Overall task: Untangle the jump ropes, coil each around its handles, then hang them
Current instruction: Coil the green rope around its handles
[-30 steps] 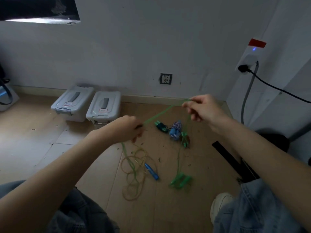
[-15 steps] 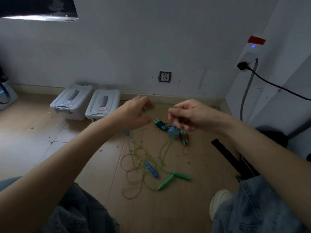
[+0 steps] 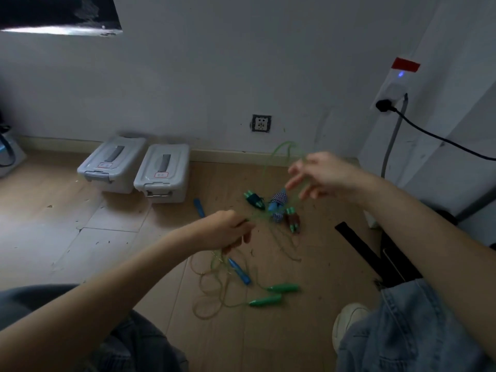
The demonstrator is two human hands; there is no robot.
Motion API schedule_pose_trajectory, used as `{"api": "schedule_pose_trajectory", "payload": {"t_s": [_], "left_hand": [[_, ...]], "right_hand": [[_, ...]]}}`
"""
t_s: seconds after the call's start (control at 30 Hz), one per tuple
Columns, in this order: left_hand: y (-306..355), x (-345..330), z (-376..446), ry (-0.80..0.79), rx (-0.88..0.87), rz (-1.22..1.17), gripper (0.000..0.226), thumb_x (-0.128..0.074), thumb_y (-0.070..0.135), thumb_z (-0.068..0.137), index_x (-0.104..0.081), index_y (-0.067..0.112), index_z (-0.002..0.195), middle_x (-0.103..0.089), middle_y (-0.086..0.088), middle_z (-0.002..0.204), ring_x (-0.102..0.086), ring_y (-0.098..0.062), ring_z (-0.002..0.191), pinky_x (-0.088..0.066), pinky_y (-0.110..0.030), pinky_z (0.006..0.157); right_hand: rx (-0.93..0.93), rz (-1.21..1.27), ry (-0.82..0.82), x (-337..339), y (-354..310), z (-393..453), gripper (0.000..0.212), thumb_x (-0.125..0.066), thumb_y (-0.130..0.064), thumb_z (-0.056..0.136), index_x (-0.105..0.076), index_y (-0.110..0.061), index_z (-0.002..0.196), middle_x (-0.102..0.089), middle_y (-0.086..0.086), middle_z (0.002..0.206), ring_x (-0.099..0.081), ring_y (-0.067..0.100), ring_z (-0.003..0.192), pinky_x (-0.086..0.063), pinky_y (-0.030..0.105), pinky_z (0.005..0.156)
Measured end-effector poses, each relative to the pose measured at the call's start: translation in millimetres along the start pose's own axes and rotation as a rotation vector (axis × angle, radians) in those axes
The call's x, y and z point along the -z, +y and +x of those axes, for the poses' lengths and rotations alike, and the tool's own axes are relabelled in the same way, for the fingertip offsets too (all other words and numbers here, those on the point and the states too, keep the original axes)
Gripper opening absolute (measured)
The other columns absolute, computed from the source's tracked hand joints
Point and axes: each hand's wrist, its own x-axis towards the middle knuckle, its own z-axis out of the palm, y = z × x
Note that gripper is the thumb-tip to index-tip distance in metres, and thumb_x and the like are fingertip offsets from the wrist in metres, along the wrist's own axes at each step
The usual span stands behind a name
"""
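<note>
A thin green jump rope (image 3: 281,146) loops up over my right hand (image 3: 319,175), which is raised with fingers spread and the cord draped across them. My left hand (image 3: 228,232) grips a bunch of the same cord lower down, fingers curled round it. Its two green handles (image 3: 273,295) lie on the wooden floor near me. A yellowish rope (image 3: 212,291) lies tangled below my left hand beside a blue handle (image 3: 240,272). Another blue handle (image 3: 199,207) lies further back. Coiled ropes with dark handles (image 3: 276,208) sit in a small pile beyond.
Two grey lidded storage boxes (image 3: 139,167) stand against the back wall on the left. A wall socket (image 3: 261,123) is above the skirting. A black cable (image 3: 442,138) runs from a plug on the right. A black strap (image 3: 370,253) lies by my right knee.
My hands have drawn apart: the left dropped and closed on the cord, the right rose with a loop of green rope. The green handles on the floor shifted slightly.
</note>
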Motion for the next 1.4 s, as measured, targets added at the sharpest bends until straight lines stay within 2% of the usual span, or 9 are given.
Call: {"api": "schedule_pose_trajectory", "payload": {"t_s": [0.17,0.33,0.57,0.67,0.77,0.93,1.17,1.3,1.4], "left_hand": [[20.5,20.4,-6.1,0.124,-0.178,-0.149,0.028,-0.043,0.031,0.094,-0.057,0.021,0.073,-0.044,0.008,0.060,-0.036,0.002,0.040,-0.032,-0.012,0.040],[27.7,26.4,-10.7,0.109,-0.184,-0.407,0.025,-0.045,0.028,0.095,-0.057,0.015,0.077,-0.040,0.011,0.053,-0.033,-0.001,0.041,-0.027,-0.014,0.041],[7.9,5.3,-12.4,0.034,-0.054,0.130,0.041,-0.031,0.036,0.098,-0.046,0.021,0.063,-0.048,0.008,0.059,-0.042,-0.002,0.046,-0.035,-0.013,0.048],[18.2,4.2,-9.6,0.082,-0.182,0.116,0.039,-0.035,0.031,0.098,-0.045,0.024,0.061,-0.047,0.009,0.057,-0.041,0.004,0.043,-0.032,-0.007,0.046],[23.8,12.6,-8.0,0.071,-0.197,-0.098,0.038,-0.038,0.032,0.097,-0.049,0.019,0.063,-0.043,0.013,0.049,-0.035,0.002,0.037,-0.030,-0.009,0.040],[6.6,9.7,-6.9,0.046,-0.065,-0.156,0.039,-0.034,0.032,0.098,-0.045,0.017,0.064,-0.047,0.008,0.054,-0.038,-0.004,0.041,-0.034,-0.012,0.041],[10.6,9.8,-5.7,0.078,-0.146,0.065,0.040,-0.035,0.030,0.098,-0.045,0.021,0.061,-0.046,0.010,0.056,-0.041,0.003,0.043,-0.033,-0.007,0.046],[24.4,13.9,-3.8,0.093,-0.185,-0.214,0.036,-0.038,0.032,0.097,-0.052,0.018,0.066,-0.043,0.010,0.053,-0.034,0.001,0.039,-0.031,-0.011,0.040],[13.7,14.7,-4.8,0.100,-0.150,-0.243,0.036,-0.034,0.028,0.098,-0.050,0.016,0.068,-0.042,0.007,0.055,-0.035,-0.002,0.041,-0.032,-0.013,0.044]], "right_hand": [[0.038,-0.581,-0.156,-15.2,5.6,-5.0,0.067,-0.063,-0.020,0.087,-0.026,-0.017,0.143,-0.040,0.008,0.143,-0.068,0.009,0.070,-0.046,0.018,0.045],[0.089,-0.151,-0.533,-17.3,-6.7,-19.6,0.022,-0.059,-0.014,0.089,-0.059,-0.011,0.111,-0.069,0.001,0.090,-0.068,0.012,0.065,-0.047,0.017,0.048],[0.177,-0.494,0.116,2.1,3.2,-1.8,0.014,-0.059,-0.013,0.089,-0.065,-0.010,0.101,-0.067,0.003,0.086,-0.056,-0.001,0.049,-0.043,0.011,0.046],[0.126,-0.752,-0.230,-7.6,11.5,-4.6,0.067,-0.070,-0.018,0.081,-0.037,-0.024,0.139,-0.046,-0.008,0.133,-0.059,0.003,0.088,-0.049,0.018,0.075],[0.153,-0.452,-0.543,-25.9,7.9,-11.0,0.038,-0.064,-0.015,0.086,-0.053,-0.018,0.123,-0.061,-0.009,0.109,-0.064,0.004,0.072,-0.051,0.018,0.061],[0.239,-0.180,0.146,-3.1,3.2,0.2,0.017,-0.051,-0.009,0.093,-0.065,-0.004,0.085,-0.064,0.002,0.067,-0.059,0.006,0.050,-0.045,0.010,0.046],[0.144,-0.783,-0.167,-7.4,13.6,-0.1,0.077,-0.072,-0.026,0.078,-0.030,-0.026,0.142,-0.040,-0.005,0.142,-0.054,-0.004,0.075,-0.043,0.013,0.071],[0.166,-0.421,-0.525,-29.3,5.6,-8.3,0.020,-0.061,-0.015,0.088,-0.062,-0.012,0.108,-0.068,-0.004,0.094,-0.065,0.006,0.062,-0.051,0.017,0.054],[0.173,-0.324,-0.144,-14.3,4.1,-1.3,0.021,-0.050,-0.012,0.095,-0.066,0.002,0.093,-0.068,0.004,0.069,-0.062,0.006,0.047,-0.049,0.018,0.049]]}}
